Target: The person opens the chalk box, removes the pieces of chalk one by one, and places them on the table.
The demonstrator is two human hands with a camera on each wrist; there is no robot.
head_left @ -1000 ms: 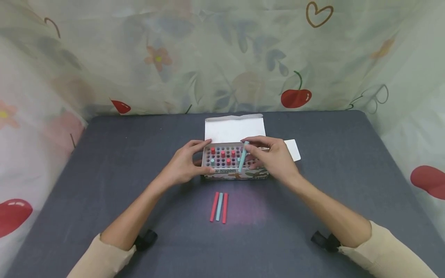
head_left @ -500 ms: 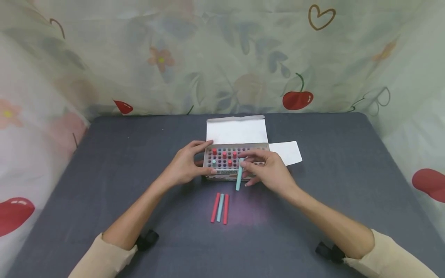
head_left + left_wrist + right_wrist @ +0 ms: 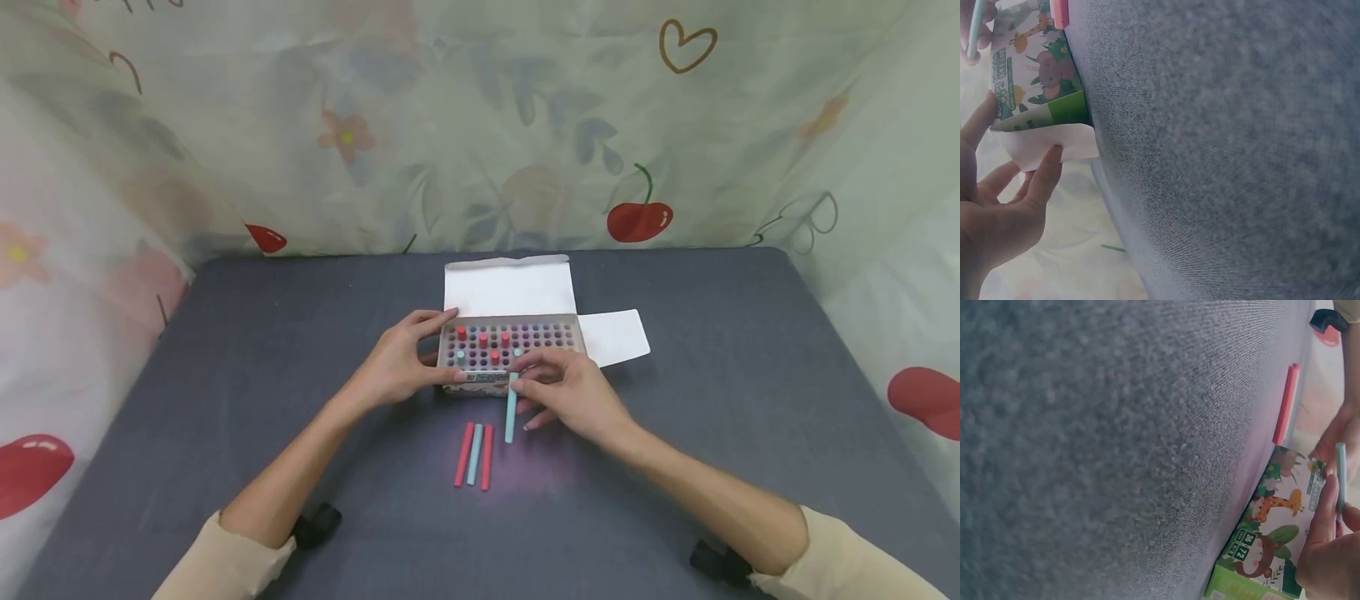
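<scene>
A printed box (image 3: 1038, 69) stands with its lid up, showing a grid of holes (image 3: 543, 335) with several red and blue-green stick ends in it. My left hand (image 3: 397, 360) grips the box's left end, thumb at the front and fingers behind. Between thumb and fingers my right hand (image 3: 581, 392) pinches a blue-green stick (image 3: 511, 412), tilted near upright just in front of the box's front edge. Two red sticks (image 3: 463, 455) and one blue-green stick (image 3: 475, 455) lie side by side on the table, in front of the box.
The raised white lid (image 3: 510, 287) stands behind the box, and a white side flap (image 3: 615, 337) sticks out to the right. A dark grey cloth covers the table (image 3: 300, 317). Patterned curtains (image 3: 450, 125) hang behind and at both sides.
My right hand has moved down and toward the near side with the blue-green stick, from over the holes to the box's front. My left hand has kept its grip on the box.
</scene>
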